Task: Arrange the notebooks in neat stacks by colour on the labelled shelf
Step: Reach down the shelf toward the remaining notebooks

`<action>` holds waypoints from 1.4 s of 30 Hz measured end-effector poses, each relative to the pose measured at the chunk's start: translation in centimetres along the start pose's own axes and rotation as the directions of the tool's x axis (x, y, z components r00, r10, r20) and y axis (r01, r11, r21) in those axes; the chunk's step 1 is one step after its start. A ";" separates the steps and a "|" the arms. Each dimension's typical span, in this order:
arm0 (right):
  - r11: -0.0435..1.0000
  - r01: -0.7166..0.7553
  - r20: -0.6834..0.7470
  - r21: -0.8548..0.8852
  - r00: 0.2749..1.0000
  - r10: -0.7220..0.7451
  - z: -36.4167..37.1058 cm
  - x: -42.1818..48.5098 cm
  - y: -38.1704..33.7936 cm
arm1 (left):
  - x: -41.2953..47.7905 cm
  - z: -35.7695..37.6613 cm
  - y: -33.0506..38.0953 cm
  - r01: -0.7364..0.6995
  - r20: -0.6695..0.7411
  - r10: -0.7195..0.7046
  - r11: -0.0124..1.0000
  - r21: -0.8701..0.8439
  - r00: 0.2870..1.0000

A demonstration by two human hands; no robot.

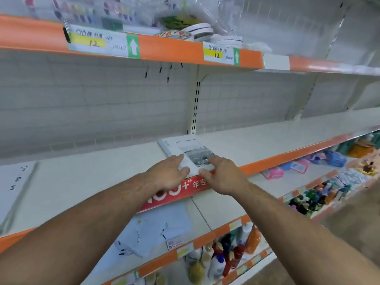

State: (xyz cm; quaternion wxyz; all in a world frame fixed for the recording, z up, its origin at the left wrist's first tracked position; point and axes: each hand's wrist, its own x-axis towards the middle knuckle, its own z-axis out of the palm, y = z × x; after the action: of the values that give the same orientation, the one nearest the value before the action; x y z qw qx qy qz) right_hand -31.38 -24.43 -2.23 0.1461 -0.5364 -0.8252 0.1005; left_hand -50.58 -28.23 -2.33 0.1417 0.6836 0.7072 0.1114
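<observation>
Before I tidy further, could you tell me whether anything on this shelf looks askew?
The far-left white notebook lies turned sideways, apart from the matching notebook under the left hand and right hand.

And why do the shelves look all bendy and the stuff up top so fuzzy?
Head view: the wide lens bows the orange shelf edge; head view: the packets up top and the bottles below are smeared soft; head view: the notebook under the left hand and right hand is sharper; light is even, without hard shadows.
</observation>
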 end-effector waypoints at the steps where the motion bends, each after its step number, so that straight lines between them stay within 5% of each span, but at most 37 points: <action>1: 0.999 0.016 -0.011 0.035 1.000 -0.016 -0.2 1.1 0.7 | 0.5 0.0 0.2 0.038 -0.003 -0.038 0.999 -0.020 0.999; 9: 0.993 -0.065 -0.012 0.102 0.998 0.066 -0.6 9.3 5.4 | 3.7 0.2 1.5 0.330 0.018 -0.330 0.943 -0.031 0.944; 15: 0.946 -0.213 0.275 0.245 0.951 0.143 0.2 13.7 8.2 | 5.7 -0.7 3.6 0.463 0.091 -0.464 0.886 0.039 0.881; 42: 0.889 -0.297 0.477 0.349 0.873 0.104 0.6 17.5 9.6 | 9.2 -3.5 5.9 0.390 0.228 -0.399 0.917 0.083 0.888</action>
State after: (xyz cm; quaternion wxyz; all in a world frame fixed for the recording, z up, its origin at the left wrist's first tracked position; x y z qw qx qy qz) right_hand -30.06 -4.54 -3.59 0.0514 -0.5405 -0.7345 0.4071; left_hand -46.50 -18.71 2.57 0.2339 0.5366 0.8106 -0.0155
